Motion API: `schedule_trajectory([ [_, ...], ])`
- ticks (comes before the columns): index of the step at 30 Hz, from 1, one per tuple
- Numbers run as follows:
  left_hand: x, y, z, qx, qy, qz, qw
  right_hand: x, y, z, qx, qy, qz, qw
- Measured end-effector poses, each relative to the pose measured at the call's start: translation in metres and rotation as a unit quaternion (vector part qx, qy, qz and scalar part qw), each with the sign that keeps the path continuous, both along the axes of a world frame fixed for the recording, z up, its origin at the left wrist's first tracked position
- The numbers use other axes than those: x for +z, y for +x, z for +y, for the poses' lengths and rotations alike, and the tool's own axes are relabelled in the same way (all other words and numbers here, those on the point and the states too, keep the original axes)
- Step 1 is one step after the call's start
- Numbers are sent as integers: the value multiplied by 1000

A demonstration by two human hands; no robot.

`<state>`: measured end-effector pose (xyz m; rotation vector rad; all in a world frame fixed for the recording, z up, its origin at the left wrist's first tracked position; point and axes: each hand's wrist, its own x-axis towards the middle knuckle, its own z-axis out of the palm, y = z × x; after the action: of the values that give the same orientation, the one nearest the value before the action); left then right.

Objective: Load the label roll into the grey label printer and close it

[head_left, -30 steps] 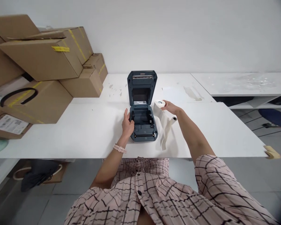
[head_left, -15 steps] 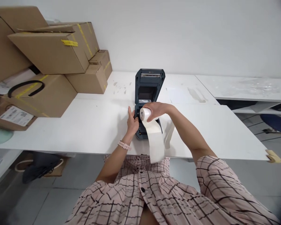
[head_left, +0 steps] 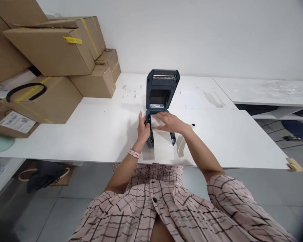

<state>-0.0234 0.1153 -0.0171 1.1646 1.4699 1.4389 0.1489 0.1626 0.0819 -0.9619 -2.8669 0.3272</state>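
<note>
A dark label printer (head_left: 162,89) stands on the white table with its lid tilted up and back. In its bay sits a white label roll (head_left: 155,121), largely covered by my right hand (head_left: 170,123), whose fingers reach over it and hold it from the right. A wide strip of labels (head_left: 164,145) hangs from the roll over the printer's front toward the table edge. My left hand (head_left: 143,130) grips the left side of the bay by the roll's end. One of its fingers points up, and the part under its fingertips is hard to make out.
Cardboard boxes (head_left: 47,50) are piled at the left, with a black band (head_left: 26,90) on one. Right of the printer lie a curled paper strip (head_left: 181,148) and a small white roll end (head_left: 192,125). The table's front edge (head_left: 217,167) is close to my body.
My right hand has lowered the label roll into the printer's bay. Its loose strip now lies straighter over the front. My left hand stays at the bay's left side.
</note>
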Motion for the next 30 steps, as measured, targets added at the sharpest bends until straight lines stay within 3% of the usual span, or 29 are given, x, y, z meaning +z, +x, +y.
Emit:
schedule_trajectory([
  [5,6,0,-4,4,-18,-1,1000,-33,33,-91,-2,11,57,998],
  [8,8,0,-5,-1,-9,-1,1000,-54,34,-118,-27,20,69,997],
  [12,8,-1,-3,-1,-14,3,1000,-64,27,-123,-57,32,103,992],
  [23,4,-3,1,-4,-6,3,1000,-59,25,-119,-58,12,114,992],
  [27,11,-2,-1,-9,-4,3,1000,-57,29,-118,-55,-3,111,992],
  [30,19,4,-19,-13,-39,1,999,-56,33,-122,-53,-16,121,991],
])
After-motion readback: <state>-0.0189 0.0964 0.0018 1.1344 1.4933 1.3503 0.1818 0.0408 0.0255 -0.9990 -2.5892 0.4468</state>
